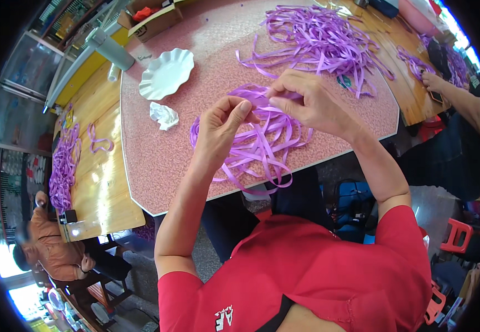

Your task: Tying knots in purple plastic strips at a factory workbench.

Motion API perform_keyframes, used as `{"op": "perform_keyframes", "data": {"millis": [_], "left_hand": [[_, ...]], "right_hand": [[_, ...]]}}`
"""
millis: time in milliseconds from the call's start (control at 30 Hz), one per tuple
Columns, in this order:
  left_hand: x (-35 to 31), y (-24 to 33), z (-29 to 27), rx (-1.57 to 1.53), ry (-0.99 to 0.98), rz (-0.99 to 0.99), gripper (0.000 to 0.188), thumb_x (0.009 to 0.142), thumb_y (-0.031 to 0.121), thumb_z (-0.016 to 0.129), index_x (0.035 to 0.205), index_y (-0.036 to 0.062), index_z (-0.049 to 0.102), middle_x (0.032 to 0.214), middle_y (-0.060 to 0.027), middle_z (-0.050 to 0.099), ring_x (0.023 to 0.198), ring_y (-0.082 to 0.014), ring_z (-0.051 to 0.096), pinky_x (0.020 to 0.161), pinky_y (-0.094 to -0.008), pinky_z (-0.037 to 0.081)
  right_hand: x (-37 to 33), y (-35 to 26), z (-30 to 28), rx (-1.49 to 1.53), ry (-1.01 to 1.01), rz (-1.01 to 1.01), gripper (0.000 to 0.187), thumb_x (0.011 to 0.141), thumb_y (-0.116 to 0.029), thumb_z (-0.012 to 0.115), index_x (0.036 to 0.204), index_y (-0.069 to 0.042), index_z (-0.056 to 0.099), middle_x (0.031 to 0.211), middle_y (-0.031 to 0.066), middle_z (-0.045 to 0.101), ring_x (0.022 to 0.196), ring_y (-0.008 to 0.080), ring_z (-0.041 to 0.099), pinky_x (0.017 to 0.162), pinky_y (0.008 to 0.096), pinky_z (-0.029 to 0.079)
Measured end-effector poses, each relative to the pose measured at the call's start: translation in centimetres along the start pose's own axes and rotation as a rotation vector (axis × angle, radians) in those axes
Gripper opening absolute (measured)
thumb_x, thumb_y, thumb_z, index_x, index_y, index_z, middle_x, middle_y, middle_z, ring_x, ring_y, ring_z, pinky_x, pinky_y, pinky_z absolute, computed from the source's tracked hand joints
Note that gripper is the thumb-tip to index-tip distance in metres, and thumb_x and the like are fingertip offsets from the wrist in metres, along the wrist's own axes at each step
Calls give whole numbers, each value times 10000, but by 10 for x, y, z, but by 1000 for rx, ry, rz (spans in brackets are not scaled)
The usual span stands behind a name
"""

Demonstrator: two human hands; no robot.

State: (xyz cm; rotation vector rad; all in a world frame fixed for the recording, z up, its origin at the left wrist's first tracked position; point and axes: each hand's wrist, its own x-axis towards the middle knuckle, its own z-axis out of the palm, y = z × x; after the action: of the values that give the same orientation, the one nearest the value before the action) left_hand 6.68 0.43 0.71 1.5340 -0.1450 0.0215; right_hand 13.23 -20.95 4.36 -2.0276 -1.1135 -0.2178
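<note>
Over a loose tangle of purple ribbons (265, 146) near the front edge of the pink speckled table (157, 166), both my hands are raised close together. Thumb and index finger of my left hand (220, 127) press together in a pinch. My right hand (309, 102) is curled, its thumb and index fingertips pinched just across from the left. Ribbon shows right behind both sets of fingertips, but whatever they pinch is too small or hidden to make out. A larger heap of purple ribbons (323, 41) lies beyond my right hand.
A white scalloped plate (167, 73) and a crumpled white tissue (163, 115) lie left of the tangle. Behind them stand a grey-green flask (110, 48) and a cardboard box (154, 25). More ribbons (65, 166) lie on the wooden table at left. Other people sit at both sides.
</note>
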Motion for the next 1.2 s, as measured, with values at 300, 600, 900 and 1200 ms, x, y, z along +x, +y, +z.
{"op": "perform_keyframes", "data": {"millis": [300, 600, 900, 1200], "left_hand": [[-22, 11, 11, -3, 53, -9, 300, 1000, 288, 580, 973, -1, 657, 859, -39, 661, 819, -99, 593, 796, -257, 470], [-26, 5, 39, 65, -3, 30, 469, 1049, 400, 437, 856, 0, 589, 745, -17, 572, 708, -88, 514, 644, -252, 416], [-43, 5, 48, 313, 73, 181, 309, 1057, 288, 456, 942, 31, 585, 802, 11, 543, 765, -72, 467, 709, -241, 415], [-41, -3, 46, 191, 40, 124, 321, 1047, 289, 481, 914, 11, 570, 800, -8, 551, 775, -77, 467, 682, -243, 409]], "right_hand": [[-22, -20, 15, 199, 117, 22, 102, 854, -11, 693, 956, -6, 703, 836, 65, 656, 723, 142, 615, 646, 266, 496], [-31, -30, 20, 103, 187, -141, 100, 845, 28, 684, 944, 19, 691, 862, 84, 655, 752, 184, 652, 636, 277, 512], [-46, -35, 18, 133, 186, -66, 95, 827, 22, 703, 922, 22, 693, 857, 88, 658, 747, 187, 650, 627, 290, 511], [-48, -37, 16, 35, 166, -104, 92, 813, 10, 718, 897, 17, 683, 832, 79, 642, 738, 198, 650, 621, 302, 515]]}}
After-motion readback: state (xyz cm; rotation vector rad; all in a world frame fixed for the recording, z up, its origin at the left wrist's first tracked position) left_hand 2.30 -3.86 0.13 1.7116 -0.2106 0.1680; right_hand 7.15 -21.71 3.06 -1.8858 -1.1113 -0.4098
